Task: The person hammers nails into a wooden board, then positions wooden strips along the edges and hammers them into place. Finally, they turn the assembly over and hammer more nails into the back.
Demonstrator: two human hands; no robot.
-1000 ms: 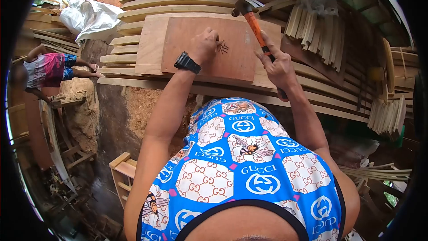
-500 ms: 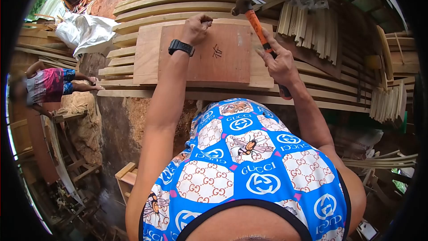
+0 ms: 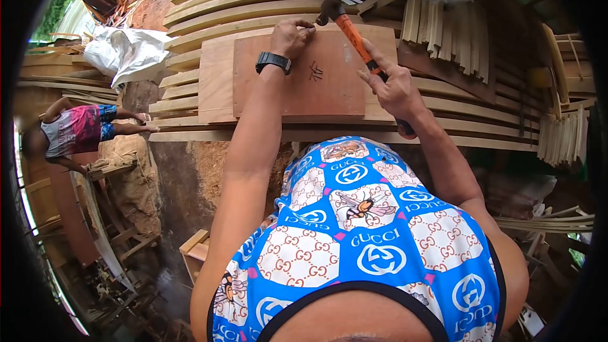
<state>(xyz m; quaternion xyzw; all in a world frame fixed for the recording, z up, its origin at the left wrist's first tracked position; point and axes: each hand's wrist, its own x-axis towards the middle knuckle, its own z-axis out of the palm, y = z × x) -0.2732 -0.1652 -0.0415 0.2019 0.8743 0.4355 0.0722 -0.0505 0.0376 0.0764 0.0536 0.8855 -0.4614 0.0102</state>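
A claw hammer (image 3: 349, 30) with an orange and black handle is gripped in my right hand (image 3: 394, 83). Its head hangs just right of my left hand (image 3: 292, 38), close to the fingertips. Those fingertips are pinched together at the far edge of a reddish-brown plywood panel (image 3: 335, 92); whatever they hold is too small to make out. Several thin dark nails (image 3: 315, 71) lie in a loose cluster on the panel. Beneath it lies a wider, paler board (image 3: 215, 82), showing at both sides.
Long wooden slats (image 3: 228, 9) run under and beyond the boards. Bundled short strips (image 3: 443, 31) lie at the upper right beside clear plastic. A white sack (image 3: 120, 54) sits at the left. Another person (image 3: 79, 128) stands at the far left by a wooden bench.
The hammer head has come down and left, nearer my left hand. My left fingers stay pinched at the panel's far edge. The whole view has shifted slightly.
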